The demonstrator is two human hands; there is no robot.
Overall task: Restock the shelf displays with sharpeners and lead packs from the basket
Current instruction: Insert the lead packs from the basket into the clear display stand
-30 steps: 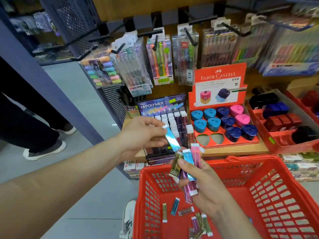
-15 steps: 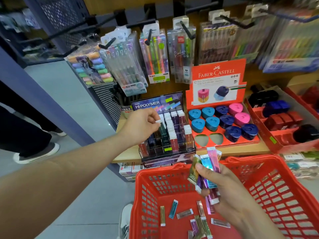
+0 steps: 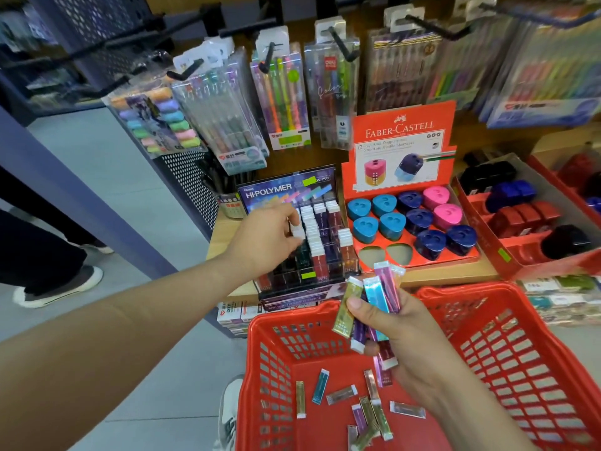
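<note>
My left hand reaches into the Hi-Polymer lead display and pinches the white cap of a lead pack standing in a left-hand slot. Over the red basket, my right hand grips a fanned bundle of lead packs in gold, blue and purple. Several loose lead packs lie on the basket floor. To the right stands the red Faber-Castell tray of triangular sharpeners, with two vacant slots at its front left.
Pen and highlighter packs hang on black hooks above the shelf. A red box of block sharpeners sits at the right. At the left, a blue shelf post and another person's legs and shoes stand on the grey floor.
My left hand carried a blue lead pack from the bundle up into the display and lowered it into a slot. My right hand and its bundle stayed over the basket.
</note>
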